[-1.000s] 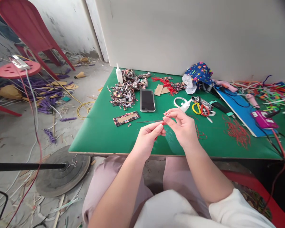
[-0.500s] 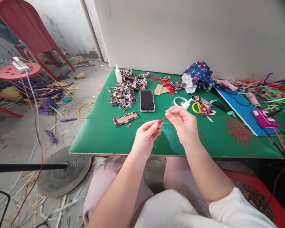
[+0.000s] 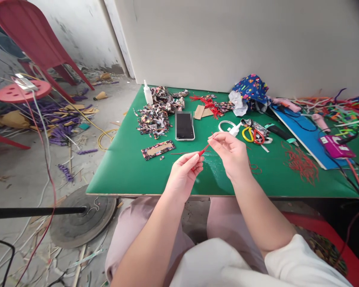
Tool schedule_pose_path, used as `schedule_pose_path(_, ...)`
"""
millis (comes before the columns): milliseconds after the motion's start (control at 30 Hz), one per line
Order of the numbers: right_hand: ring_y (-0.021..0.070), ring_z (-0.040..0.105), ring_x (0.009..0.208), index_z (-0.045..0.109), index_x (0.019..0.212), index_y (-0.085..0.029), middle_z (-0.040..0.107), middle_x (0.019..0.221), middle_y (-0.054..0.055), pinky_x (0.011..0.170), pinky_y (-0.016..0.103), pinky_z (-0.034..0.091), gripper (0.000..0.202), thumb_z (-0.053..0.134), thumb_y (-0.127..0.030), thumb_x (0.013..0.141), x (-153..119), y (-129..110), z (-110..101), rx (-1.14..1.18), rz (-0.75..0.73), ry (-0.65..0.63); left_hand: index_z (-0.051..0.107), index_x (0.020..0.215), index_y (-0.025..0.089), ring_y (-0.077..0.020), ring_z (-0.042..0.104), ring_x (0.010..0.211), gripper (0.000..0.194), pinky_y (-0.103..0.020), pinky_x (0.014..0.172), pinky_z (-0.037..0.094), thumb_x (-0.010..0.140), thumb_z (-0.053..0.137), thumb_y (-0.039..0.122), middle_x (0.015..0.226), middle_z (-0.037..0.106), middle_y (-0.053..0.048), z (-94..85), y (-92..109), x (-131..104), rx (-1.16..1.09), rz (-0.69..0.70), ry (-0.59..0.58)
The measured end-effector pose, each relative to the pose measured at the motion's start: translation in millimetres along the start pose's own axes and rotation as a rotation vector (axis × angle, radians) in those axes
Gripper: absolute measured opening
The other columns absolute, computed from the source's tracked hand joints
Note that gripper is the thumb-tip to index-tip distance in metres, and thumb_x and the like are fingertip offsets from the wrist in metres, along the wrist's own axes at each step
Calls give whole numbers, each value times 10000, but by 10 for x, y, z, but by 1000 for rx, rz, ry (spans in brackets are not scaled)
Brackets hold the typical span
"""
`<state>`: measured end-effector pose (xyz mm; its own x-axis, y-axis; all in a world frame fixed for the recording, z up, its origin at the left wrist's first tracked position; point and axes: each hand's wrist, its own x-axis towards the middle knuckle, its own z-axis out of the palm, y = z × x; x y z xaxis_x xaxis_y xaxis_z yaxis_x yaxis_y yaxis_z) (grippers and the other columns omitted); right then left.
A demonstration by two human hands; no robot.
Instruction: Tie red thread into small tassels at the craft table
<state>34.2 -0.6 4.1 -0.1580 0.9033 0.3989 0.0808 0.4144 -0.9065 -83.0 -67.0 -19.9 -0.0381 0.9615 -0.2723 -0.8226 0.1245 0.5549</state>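
Over the front of the green table, my left hand [image 3: 186, 167] is closed on a bundle of red cord [image 3: 201, 152]. Just to its right, my right hand [image 3: 229, 150] pinches the upper end of the same cord, which runs between the two hands. One loose strand sticks out leftward past my left hand. Beyond the hands lies a phone [image 3: 184, 126], with a flat patterned fabric strip [image 3: 158, 150] in front of it to the left. A white squeeze bottle [image 3: 235, 129] lies close behind my right hand, beside yellow-and-red-handled scissors [image 3: 253, 136].
Patterned fabric scraps [image 3: 155, 119] and an upright white bottle [image 3: 147, 93] occupy the back left of the green table [image 3: 113, 175]. Loose red cords [image 3: 302, 162], a blue board [image 3: 305, 137] and a purple box with cables [image 3: 336, 146] are at right. A round stand base [image 3: 80, 223] is on the floor.
Both hands keep their hold on the red cord in nearly the same place. The view has shifted very slightly; nothing on the table has visibly moved.
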Motion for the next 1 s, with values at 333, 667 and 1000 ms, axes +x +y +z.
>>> schedule_pose_path(333,98,549,740,477,853,-241,552,810,-40,722,278,469,261,677,-160,707,-232,-100,-35,-17,-38,-26,655,785,152,-25,571,578,106,-168,641,459,693,700,177,677,661,25,22,68,-80,-144,-2,43)
schedule_pose_path(667,123,550,797,420,882,-257,520,864,-18,731,329,509,250,588,-106,774,-419,-217,200,-158,-167,-106,694,749,173,-55,618,612,149,-172,664,474,618,756,208,663,690,16,47,91,-105,-55,98,76)
schedule_pose_path(1000,130,573,808,405,900,-260,522,855,-22,760,349,505,260,567,-94,781,-445,-243,220,-233,-150,-47,707,701,193,-92,629,698,85,-225,725,480,626,746,193,732,692,10,41,36,-104,127,325,112)
